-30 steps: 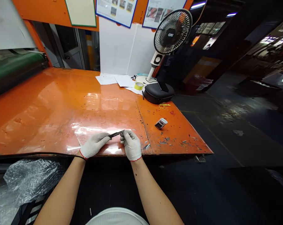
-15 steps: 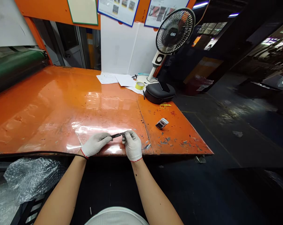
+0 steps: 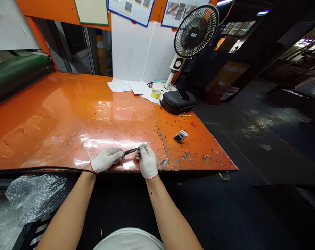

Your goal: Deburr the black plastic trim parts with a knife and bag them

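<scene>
Both of my hands wear white knit gloves with red cuffs, close together over the front edge of the orange table [image 3: 126,119]. My left hand [image 3: 106,159] is closed around one end of a slim black utility knife [image 3: 131,151]. At its other end, my right hand [image 3: 147,160] pinches the tip between thumb and fingers, which partly hide it. The knife lies nearly level, its right end slightly higher. Right of my right hand, small grey flat fragments [image 3: 164,161] are scattered on the tabletop. A small grey-and-black box [image 3: 180,136] sits beyond them.
A fan [image 3: 196,33] stands at the back right beside papers [image 3: 139,88], yellow tape [image 3: 156,93] and a black case [image 3: 178,104]. A green roller [image 3: 19,73] is at far left. A black cord [image 3: 42,168] runs along the front edge above bubble wrap [image 3: 40,194].
My hands keep the same hold on the knife. The right hand has shifted very slightly, and the knife's right end is tilted a little more upward.
</scene>
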`<state>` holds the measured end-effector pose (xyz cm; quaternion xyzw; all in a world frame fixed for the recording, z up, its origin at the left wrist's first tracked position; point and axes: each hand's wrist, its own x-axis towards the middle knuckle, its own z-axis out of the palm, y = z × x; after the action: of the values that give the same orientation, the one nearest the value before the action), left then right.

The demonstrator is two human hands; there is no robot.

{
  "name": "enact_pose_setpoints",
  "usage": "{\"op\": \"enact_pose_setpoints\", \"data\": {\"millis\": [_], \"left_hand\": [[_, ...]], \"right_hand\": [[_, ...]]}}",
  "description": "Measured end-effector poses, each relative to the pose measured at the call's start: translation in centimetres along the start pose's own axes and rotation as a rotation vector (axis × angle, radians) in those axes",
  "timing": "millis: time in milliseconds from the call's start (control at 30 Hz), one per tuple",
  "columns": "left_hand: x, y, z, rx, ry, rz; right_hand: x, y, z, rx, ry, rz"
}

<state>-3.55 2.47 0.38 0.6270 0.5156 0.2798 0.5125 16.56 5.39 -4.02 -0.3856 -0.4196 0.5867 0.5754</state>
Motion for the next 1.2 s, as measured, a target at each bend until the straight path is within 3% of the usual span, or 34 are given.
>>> {"op": "enact_pose_setpoints", "data": {"millis": [300,400,533,600,733,900,1067,1200], "left_hand": [[0.0,0.6,0.1,0.014,-0.034,0.044],[-0.2,0.7,0.3,0.058,0.04,0.053],[-0.5,0.8,1.1,0.207,0.222,-0.04],[-0.5,0.9,1.6,0.301,0.21,-0.048],[-0.9,0.6,2.6,0.556,0.17,0.078],[-1.8,-0.1,2.4,0.744,0.236,0.227],[-1.6,-0.2,1.3,0.676,0.337,0.148],[-1.2,0.5,1.5,0.718,0.219,0.229]], "right_hand": [[0.0,-0.5,-0.1,0.152,-0.058,0.004],[0.3,-0.8,-0.2,0.26,-0.076,0.032],[1.1,-1.4,-1.0,0.481,-0.081,0.12],[1.3,-1.8,-1.4,0.567,-0.111,0.192],[0.6,-2.6,-1.9,0.595,-0.185,0.231],[-2.6,-3.5,-3.6,0.424,-0.259,0.183],[-6.4,-4.6,-5.1,-0.026,-0.519,0.329],[-8.1,-4.4,-4.9,-0.269,-0.57,0.425]]}}
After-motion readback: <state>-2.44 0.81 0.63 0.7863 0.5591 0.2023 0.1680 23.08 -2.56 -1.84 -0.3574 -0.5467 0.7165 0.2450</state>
